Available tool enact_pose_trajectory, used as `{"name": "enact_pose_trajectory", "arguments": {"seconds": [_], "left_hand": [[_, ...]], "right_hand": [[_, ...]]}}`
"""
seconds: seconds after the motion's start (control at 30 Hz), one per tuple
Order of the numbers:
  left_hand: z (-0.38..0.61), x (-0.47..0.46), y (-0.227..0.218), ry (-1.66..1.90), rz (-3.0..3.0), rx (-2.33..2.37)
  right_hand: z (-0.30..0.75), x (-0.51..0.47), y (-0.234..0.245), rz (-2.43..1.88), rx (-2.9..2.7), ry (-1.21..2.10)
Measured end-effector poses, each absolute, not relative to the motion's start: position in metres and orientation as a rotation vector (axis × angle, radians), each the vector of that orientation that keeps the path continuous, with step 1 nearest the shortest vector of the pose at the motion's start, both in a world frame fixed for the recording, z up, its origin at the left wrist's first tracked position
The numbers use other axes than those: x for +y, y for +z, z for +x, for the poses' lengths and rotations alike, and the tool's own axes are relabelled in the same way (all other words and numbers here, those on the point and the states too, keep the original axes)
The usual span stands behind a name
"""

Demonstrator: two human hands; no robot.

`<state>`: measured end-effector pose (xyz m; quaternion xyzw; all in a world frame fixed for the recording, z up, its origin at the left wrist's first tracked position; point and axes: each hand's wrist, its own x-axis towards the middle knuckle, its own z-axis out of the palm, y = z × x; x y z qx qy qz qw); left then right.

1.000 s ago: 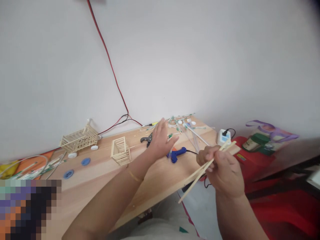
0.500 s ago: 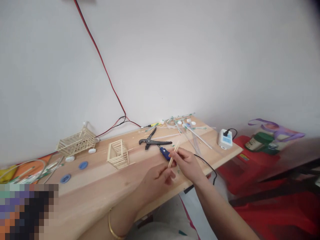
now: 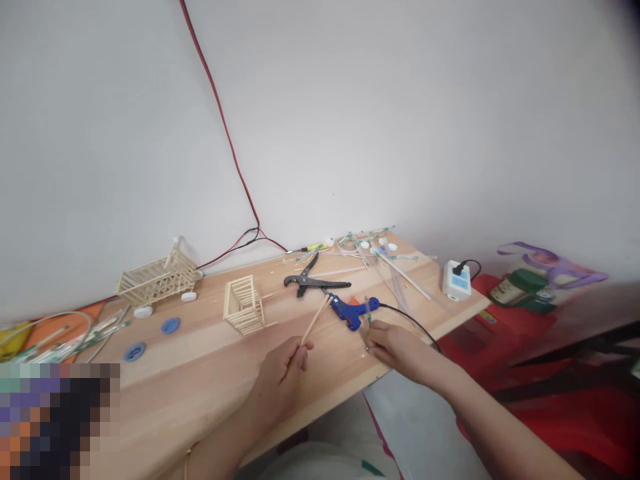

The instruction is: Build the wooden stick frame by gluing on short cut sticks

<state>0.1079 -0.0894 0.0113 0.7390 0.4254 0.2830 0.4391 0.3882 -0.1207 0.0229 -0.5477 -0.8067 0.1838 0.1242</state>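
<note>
Here, low centre, the left hand (image 3: 281, 371) pinches wooden sticks (image 3: 315, 319); the right hand (image 3: 396, 348) (grip unclear) lies just below the blue glue gun (image 3: 351, 310).

Makeshift home craft bench.
A bare wooden board (image 3: 200, 363) stood against a plain wall. Left of the blue glue gun (image 3: 350, 311) lay thin wooden sticks (image 3: 316, 319), black pliers (image 3: 313, 281), a stick-built cage (image 3: 243, 305) and a stick cart (image 3: 155, 277); right of it, a plugged power strip (image 3: 456, 281).

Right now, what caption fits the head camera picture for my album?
Left hand pinches sticks while right hand sits beside the glue gun on the table.
</note>
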Motion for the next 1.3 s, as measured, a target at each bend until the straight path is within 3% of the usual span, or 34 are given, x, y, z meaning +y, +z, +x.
{"name": "enact_pose_trajectory", "arguments": {"seconds": [0.17, 0.33, 0.47, 0.83, 1.03, 1.3], "left_hand": [[0.105, -0.088, 0.005, 0.765, 1.812, 1.08], [0.103, -0.087, -0.002, 0.762, 1.821, 1.075], [0.102, -0.087, -0.002, 0.758, 1.849, 1.058], [0.105, -0.09, -0.001, 0.719, 1.768, 1.058], [0.104, -0.088, 0.002, 0.745, 1.748, 1.073], [0.106, -0.092, 0.004, 0.713, 1.749, 1.075]], "right_hand": [[0.417, -0.066, 0.061, -1.585, -2.238, 0.202], [0.45, 0.029, 0.072, -1.92, -2.068, -0.017], [0.464, 0.071, 0.06, -2.105, -1.984, -0.004], [0.448, 0.076, 0.021, -2.677, -1.884, 0.254], [0.438, 0.068, 0.033, -2.646, -1.957, 0.148], [0.394, 0.056, 0.021, -2.128, -2.351, 0.132]]}}
